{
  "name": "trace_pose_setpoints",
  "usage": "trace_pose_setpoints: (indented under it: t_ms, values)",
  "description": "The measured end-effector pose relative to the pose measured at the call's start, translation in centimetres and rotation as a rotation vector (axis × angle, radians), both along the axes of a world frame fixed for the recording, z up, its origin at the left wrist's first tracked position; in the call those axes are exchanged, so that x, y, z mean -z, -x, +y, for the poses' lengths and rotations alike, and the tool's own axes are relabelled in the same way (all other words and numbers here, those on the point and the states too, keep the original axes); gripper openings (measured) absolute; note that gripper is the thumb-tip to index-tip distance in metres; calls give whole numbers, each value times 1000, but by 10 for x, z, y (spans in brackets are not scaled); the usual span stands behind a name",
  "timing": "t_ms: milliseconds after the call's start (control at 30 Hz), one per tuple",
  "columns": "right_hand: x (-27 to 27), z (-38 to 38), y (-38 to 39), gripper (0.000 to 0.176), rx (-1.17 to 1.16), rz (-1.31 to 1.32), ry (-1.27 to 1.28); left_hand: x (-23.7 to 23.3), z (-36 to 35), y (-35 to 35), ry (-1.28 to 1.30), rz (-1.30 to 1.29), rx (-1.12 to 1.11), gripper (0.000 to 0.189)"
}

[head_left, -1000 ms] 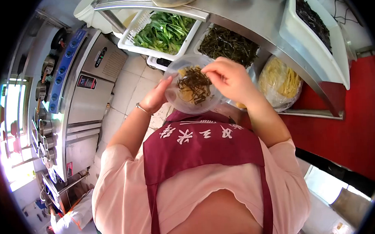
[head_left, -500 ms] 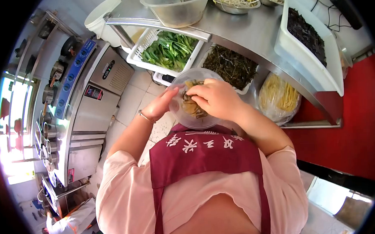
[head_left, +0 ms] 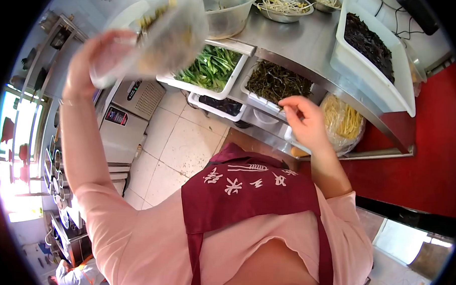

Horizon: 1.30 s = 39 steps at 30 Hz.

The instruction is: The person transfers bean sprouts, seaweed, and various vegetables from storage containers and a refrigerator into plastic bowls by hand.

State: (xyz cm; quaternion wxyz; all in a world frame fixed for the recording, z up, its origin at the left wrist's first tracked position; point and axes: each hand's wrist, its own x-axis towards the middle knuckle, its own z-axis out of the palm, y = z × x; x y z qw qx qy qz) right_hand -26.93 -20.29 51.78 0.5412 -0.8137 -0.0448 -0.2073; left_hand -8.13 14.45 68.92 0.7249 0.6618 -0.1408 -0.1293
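Apron: one, maroon; a row of white characters under a white emblem, not surely legible.
Cabinet label: one, dark, print too small to read.
Clear bowl: one, blurred, tilted, raised at upper left, food inside.
Left hand: fingers clasped on the bowl's side.
Right hand: fingers loosely curled, thumb near forefinger, beside the dark green strands; cannot tell whether anything is pinched.
Leafy greens: one white basket.
Yellow noodles: one clear bag.
Sprouts: two steel bowls.
Clear tub: one.
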Motion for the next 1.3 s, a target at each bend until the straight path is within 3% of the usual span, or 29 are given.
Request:
trace_pose_setpoints:
  t_ms: [33,67,133,200,267,367,467,533,567,600,700,733,767,833,933,1000,1033,1100,1133,1300]
  values:
    - [10,1,3,12,-2,0,0,-21,12,-22,-205,-160,144,44]
    - [19,2,6,12,-8,47,-22,-30,2,-41,-277,-249,-34,42]
    - [32,2,11,11,-22,109,-26,-33,-15,-95,-308,-423,-66,35]
    - [36,0,18,12,-11,155,-11,-38,-56,-100,-330,-273,4,39]
    - [42,-5,24,13,6,196,10,-32,-81,-129,-509,-138,-40,38]
    - [46,-14,35,13,37,181,-30,-23,-106,-132,-681,-93,-69,38]
    - [57,-26,47,13,90,257,-23,-17,-91,-133,-1071,-539,-211,42]
    - [61,-30,54,12,114,242,-36,-8,-82,-120,-567,-1102,-493,28]
    - [65,-32,57,12,133,210,-27,-3,-83,-73,-342,-750,-459,33]
    - [74,-36,59,11,146,205,-37,12,-68,-59,-139,-524,-222,34]
    - [88,-43,66,10,157,315,-108,119,-56,22,-6,-406,763,29]
    - [90,-45,69,10,164,330,-110,151,-71,33,-80,-206,1088,26]
    - [93,-47,72,10,188,402,-59,195,-89,41,-402,39,1139,31]
    - [100,-53,77,10,218,491,5,315,-135,48,-494,321,910,23]
    - [107,-56,83,12,225,515,137,496,-192,24,-798,332,632,28]
    - [116,-56,92,13,234,534,182,579,-229,9,-798,354,293,33]
    - [120,-57,97,14,236,540,218,608,-244,3,-779,352,302,33]
    - [128,-60,109,15,244,559,259,650,-276,-12,-1005,-84,1,39]
    - [127,-62,112,14,251,596,243,667,-287,-23,-995,-52,59,46]
    - [144,-73,134,13,331,738,192,660,-310,-26,-1036,23,-21,31]
